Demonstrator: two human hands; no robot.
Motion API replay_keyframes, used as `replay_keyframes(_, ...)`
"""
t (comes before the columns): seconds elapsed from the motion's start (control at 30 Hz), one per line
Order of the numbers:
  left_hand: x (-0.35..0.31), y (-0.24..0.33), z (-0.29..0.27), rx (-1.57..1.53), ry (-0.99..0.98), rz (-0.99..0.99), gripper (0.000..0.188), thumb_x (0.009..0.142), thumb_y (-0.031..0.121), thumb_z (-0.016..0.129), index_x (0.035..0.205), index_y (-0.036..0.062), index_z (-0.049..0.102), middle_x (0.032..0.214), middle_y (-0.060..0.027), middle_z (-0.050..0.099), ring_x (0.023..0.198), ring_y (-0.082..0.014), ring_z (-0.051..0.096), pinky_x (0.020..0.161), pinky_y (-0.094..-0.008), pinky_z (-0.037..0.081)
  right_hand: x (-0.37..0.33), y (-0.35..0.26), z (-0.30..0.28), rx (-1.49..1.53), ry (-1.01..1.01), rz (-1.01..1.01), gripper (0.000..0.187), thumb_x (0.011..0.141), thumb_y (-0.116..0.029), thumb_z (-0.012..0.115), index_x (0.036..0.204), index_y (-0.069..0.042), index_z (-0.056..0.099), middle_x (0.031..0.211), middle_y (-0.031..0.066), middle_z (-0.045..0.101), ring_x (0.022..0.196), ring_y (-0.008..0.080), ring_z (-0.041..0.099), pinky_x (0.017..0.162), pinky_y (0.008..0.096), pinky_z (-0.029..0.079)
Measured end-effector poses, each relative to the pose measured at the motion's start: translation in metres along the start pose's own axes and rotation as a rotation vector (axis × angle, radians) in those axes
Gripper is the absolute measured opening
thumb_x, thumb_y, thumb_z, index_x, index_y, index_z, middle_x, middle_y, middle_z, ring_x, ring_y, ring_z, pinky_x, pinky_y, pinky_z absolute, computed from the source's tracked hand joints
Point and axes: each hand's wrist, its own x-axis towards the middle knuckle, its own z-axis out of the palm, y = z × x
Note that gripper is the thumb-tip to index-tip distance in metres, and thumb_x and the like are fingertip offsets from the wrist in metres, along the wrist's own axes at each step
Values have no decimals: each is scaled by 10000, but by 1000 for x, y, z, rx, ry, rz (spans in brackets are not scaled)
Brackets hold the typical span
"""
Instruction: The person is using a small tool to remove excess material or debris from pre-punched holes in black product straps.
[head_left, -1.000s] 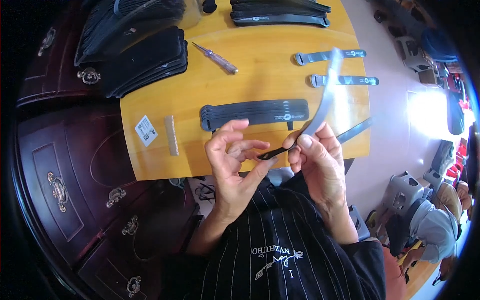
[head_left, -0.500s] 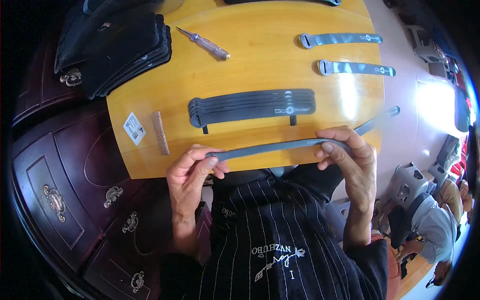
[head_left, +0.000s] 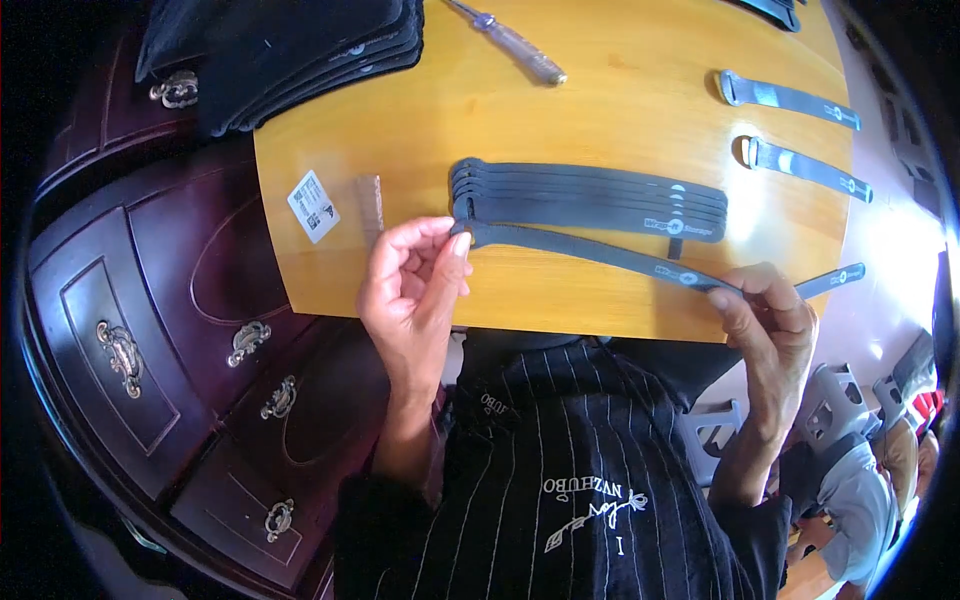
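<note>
A dark grey storage strap point(head_left: 590, 247) is stretched between my hands, sloping down to the right along the near edge of a strap stack point(head_left: 590, 198). My left hand point(head_left: 415, 280) pinches its slotted, rounded end at the stack's lower left corner. My right hand point(head_left: 772, 315) grips the strap between thumb and fingers towards its other end, whose tip sticks out past the hand. The stacked straps lie fanned slightly, slotted ends at the left. Part of a dark band shows beneath the stack's near edge.
Two single straps point(head_left: 790, 102) lie at the table's right side. A screwdriver point(head_left: 515, 48), a pile of black pieces point(head_left: 310, 60), a white label point(head_left: 314, 206) and a brownish strip point(head_left: 371, 205) lie farther left. Dark drawers point(head_left: 120, 350) stand left of the table; people and grey stools are at right.
The held strap has moved away from my body up to the stack, its slotted end meeting the stack's left end. It now slopes down rightward. The whole view has shifted.
</note>
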Motion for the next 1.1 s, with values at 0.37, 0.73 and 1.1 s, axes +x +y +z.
replay_keyframes(0.37, 9, -6, 3, 61, 25, 2, 155, 846, -51, 656, 981, -17, 590, 857, -21, 610, 743, -37, 550, 656, -165, 459, 15, 2, -2, -95, 26, 44, 144, 818, -132, 731, 833, -16, 647, 674, -32, 583, 573, 30, 445, 527, 190, 345)
replay_keyframes(0.73, 11, -6, 6, 81, 25, 28, 142, 840, -46, 666, 954, -7, 590, 819, -2, 599, 711, -23, 532, 627, -161, 449, 23, 8, -1, -114, 4, 69, 184, 805, -171, 748, 800, -33, 626, 652, -54, 550, 567, 22, 390, 505, 202, 292)
replay_keyframes(1.1, 9, -7, 13, 122, 62, 0, 137, 844, -38, 660, 947, 9, 582, 807, 24, 573, 700, -11, 505, 619, -151, 420, 23, 5, -4, -160, 6, 96, 154, 811, -133, 730, 789, -19, 629, 635, -30, 543, 554, 30, 414, 493, 205, 316)
